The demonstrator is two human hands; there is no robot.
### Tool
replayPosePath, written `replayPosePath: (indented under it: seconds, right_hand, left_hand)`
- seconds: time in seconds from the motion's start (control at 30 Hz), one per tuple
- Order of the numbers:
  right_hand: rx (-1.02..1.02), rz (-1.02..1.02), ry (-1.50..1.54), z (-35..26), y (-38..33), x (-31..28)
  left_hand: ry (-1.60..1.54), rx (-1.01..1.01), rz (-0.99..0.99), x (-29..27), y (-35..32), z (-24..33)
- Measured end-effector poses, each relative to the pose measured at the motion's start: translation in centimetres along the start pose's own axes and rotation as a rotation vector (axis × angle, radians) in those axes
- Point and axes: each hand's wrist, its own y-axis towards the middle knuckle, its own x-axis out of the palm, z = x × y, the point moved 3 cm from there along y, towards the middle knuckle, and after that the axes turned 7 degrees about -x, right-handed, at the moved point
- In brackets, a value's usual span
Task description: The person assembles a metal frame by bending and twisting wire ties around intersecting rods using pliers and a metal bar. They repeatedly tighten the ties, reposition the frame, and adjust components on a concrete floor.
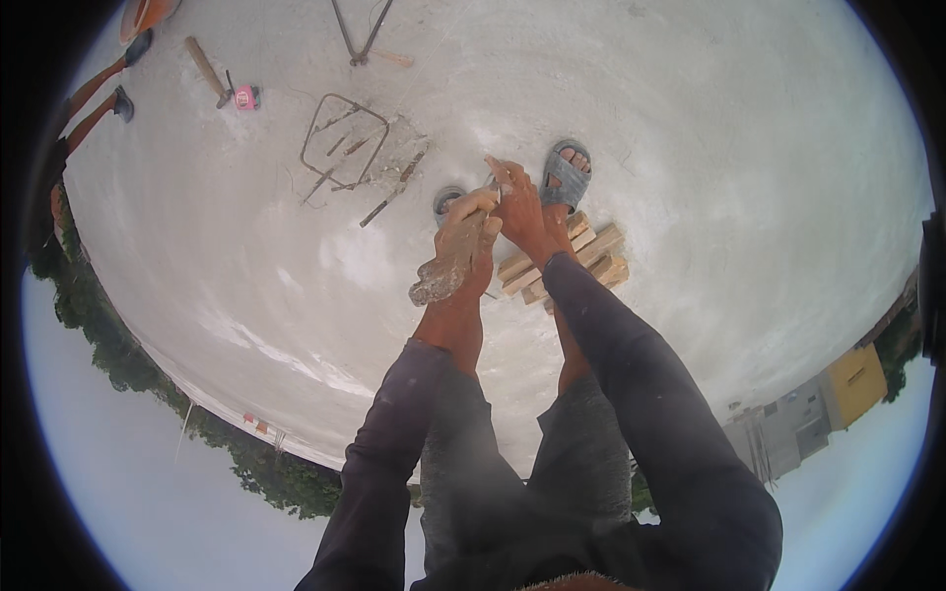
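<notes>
My left hand (471, 222) is closed around a brownish, translucent, lumpy thing (445, 274) that looks like a crumpled plastic bag. This hangs down over the wrist side of the hand. Right beside it, my right hand (520, 209) is closed, its fingertips meeting the left fingers. Between the two hands a small pale sliver shows, too small to name. What the right fingers pinch is hidden. Both hands are raised in front of my sandalled feet, above the pale concrete floor.
Several short wood blocks (603, 246) are stacked by my right foot. Ahead left lie a bent metal frame (347, 143), rusty rods (394, 192), a hammer (205, 71) and a pink tape measure (246, 98). A metal stand (360, 49) is farther ahead. Another person's legs (94, 94) show far left.
</notes>
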Motion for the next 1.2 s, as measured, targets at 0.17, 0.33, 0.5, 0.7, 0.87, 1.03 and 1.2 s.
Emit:
replayPosePath:
  seconds: [0.17,0.33,0.5,0.7,0.87,1.03,1.2]
  right_hand:
    - [0.099,-0.296,0.314,1.1,4.6,3.3]
    - [0.09,-0.542,0.192,0.7,4.5,-1.8]
    - [0.457,-0.553,-0.112,-0.1,-2.5,-12.8]
    - [0.502,-0.632,-0.441,0.7,-8.1,-16.1]
    - [0.403,-0.712,-0.502,5.2,-3.8,-11.2]
    - [0.297,-0.788,-0.557,11.0,1.1,-4.4]
    - [0.179,-0.777,-0.465,13.0,3.5,-0.1]
  left_hand:
    - [-0.057,-0.128,0.153,-0.6,4.1,-0.2]
    - [-0.274,-0.193,0.212,-1.6,6.0,2.3]
    - [-0.52,-0.506,0.185,1.3,2.9,1.8]
    - [-0.844,-0.936,0.189,7.1,-1.4,-8.0]
    - [-1.145,-0.917,0.381,10.3,1.8,-16.6]
    - [-1.274,-0.965,0.465,9.9,6.6,-23.1]
    - [-1.152,-0.955,0.563,8.5,8.6,-25.7]
